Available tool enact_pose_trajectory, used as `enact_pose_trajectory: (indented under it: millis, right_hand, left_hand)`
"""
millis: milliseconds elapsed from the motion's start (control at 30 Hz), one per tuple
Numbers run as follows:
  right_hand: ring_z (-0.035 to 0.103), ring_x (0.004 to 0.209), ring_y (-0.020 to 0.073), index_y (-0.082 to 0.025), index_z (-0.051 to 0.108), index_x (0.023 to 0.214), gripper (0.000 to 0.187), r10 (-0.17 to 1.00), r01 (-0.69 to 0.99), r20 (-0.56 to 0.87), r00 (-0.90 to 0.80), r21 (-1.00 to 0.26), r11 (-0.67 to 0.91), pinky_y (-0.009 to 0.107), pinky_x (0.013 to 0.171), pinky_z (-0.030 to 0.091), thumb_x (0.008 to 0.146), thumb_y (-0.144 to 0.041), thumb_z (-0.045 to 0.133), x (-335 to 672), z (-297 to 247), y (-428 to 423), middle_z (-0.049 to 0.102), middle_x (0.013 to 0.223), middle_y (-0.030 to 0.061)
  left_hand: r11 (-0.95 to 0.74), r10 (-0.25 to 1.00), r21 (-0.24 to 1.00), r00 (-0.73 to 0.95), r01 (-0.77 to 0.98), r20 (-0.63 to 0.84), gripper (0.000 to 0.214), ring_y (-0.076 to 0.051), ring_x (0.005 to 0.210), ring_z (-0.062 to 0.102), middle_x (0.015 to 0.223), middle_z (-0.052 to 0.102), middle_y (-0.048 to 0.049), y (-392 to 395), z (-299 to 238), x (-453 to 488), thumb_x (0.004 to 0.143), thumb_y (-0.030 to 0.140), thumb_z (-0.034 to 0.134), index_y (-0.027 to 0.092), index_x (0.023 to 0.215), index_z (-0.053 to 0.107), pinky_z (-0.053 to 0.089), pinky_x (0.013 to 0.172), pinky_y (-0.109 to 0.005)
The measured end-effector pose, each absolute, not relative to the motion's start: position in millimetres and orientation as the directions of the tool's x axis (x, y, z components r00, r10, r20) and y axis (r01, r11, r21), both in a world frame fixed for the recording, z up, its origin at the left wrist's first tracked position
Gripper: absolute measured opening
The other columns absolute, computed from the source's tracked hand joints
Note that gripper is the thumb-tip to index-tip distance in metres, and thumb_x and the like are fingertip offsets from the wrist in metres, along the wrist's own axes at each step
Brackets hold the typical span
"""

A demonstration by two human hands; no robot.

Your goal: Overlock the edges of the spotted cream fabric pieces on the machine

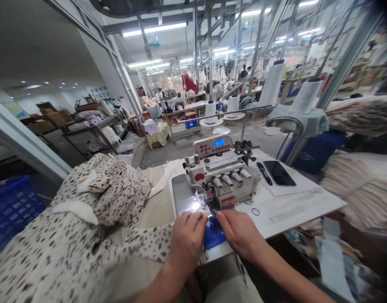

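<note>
An overlock sewing machine [220, 179] stands on a white table [294, 214], its control panel with a lit blue display at the back. A cream fabric with black spots [117, 198] lies bunched to its left and runs toward the presser foot. My left hand [187, 240] grips the spotted fabric's edge just in front of the foot. My right hand [240, 233] rests with its fingers beside my left fingertips, over a blue piece [214, 234] whose kind I cannot tell. The stitching point is hidden by my fingers and the bright light.
A smartphone [278, 173] and a dark marker [264, 173] lie on a white sheet behind the machine. Thread cones [210, 113] stand on stands beyond it. Stacked fabric [360, 193] lies to the right, a blue crate [12, 210] to the left, and shelves and workstations fill the hall.
</note>
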State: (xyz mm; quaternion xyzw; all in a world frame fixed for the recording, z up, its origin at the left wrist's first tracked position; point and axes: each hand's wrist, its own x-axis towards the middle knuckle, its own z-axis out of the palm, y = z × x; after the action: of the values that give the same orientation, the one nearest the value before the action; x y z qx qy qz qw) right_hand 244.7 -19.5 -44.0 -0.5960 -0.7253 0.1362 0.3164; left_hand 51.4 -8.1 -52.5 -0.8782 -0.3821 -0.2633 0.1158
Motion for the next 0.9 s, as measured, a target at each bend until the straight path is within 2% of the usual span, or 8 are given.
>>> enact_pose_trajectory:
  millis: [100,167,233,333,500,667,900]
  right_hand:
    - [0.067,0.065,0.0209,-0.020,0.069,0.074,0.041,0.935,0.931,0.315,-0.166,-0.262,0.254,0.031,0.059,0.031,0.101,-0.029,0.039,245.5,-36.0,-12.1,0.074,0.072,0.0079]
    - [0.066,0.061,0.0199,-0.020,0.070,0.073,0.037,0.927,0.953,0.311,-0.208,-0.146,0.263,0.031,0.056,0.027,0.099,-0.027,0.045,244.1,-32.8,-9.4,0.074,0.071,0.0076]
    - [0.066,0.059,0.0196,-0.020,0.070,0.072,0.035,0.917,0.951,0.307,-0.254,-0.092,0.295,0.032,0.054,0.025,0.098,-0.025,0.048,242.2,-29.8,-7.9,0.073,0.069,0.0074]
    - [0.067,0.060,0.0206,-0.020,0.070,0.071,0.033,0.908,0.947,0.310,-0.283,-0.058,0.315,0.033,0.053,0.023,0.097,-0.023,0.050,239.1,-27.2,-6.5,0.073,0.068,0.0078]
    - [0.067,0.062,0.0216,-0.020,0.070,0.072,0.032,0.919,0.957,0.313,-0.240,-0.081,0.278,0.032,0.055,0.026,0.097,-0.022,0.049,235.8,-32.8,-5.1,0.073,0.070,0.0075]
    - [0.067,0.062,0.0198,-0.020,0.069,0.071,0.032,0.913,0.960,0.350,-0.208,-0.105,0.259,0.031,0.055,0.027,0.097,-0.022,0.050,235.7,-40.3,-5.3,0.073,0.069,0.0067]
    - [0.066,0.058,0.0208,-0.020,0.069,0.070,0.033,0.901,0.971,0.392,-0.185,-0.069,0.229,0.032,0.055,0.028,0.097,-0.022,0.050,234.1,-44.2,0.9,0.072,0.066,0.0079]
  left_hand:
    - [-0.672,0.616,0.002,0.558,0.740,0.556,0.026,-0.024,0.096,0.057,0.114,0.068,-0.0114,-8.0,-52.5,52.3,0.098,0.018,0.051,0.017,0.121,0.065,0.046,0.079,-0.039]
    - [-0.662,0.612,0.002,0.540,0.749,0.578,0.025,-0.024,0.095,0.057,0.112,0.068,-0.0110,-7.9,-53.0,53.2,0.098,0.018,0.051,0.018,0.118,0.066,0.046,0.077,-0.039]
    - [-0.658,0.609,0.005,0.528,0.753,0.592,0.024,-0.023,0.094,0.057,0.111,0.068,-0.0107,-7.8,-53.3,54.2,0.098,0.018,0.052,0.019,0.116,0.067,0.045,0.076,-0.038]
    - [-0.657,0.610,0.011,0.524,0.754,0.594,0.023,-0.023,0.093,0.057,0.111,0.069,-0.0102,-7.9,-53.8,54.9,0.098,0.018,0.052,0.018,0.115,0.068,0.044,0.076,-0.038]
    - [-0.642,0.634,0.009,0.524,0.767,0.569,0.025,-0.024,0.095,0.056,0.115,0.068,-0.0101,-9.7,-56.5,54.2,0.098,0.017,0.052,0.018,0.118,0.067,0.045,0.079,-0.040]
    - [-0.614,0.632,-0.050,0.528,0.788,0.567,0.030,-0.025,0.097,0.056,0.119,0.066,-0.0125,-13.1,-57.2,55.0,0.096,0.015,0.052,0.017,0.123,0.065,0.048,0.080,-0.041]
    - [-0.559,0.655,-0.102,0.513,0.823,0.554,0.039,-0.028,0.103,0.055,0.125,0.063,-0.0146,-14.4,-61.3,61.9,0.091,0.011,0.058,0.017,0.130,0.061,0.050,0.084,-0.045]
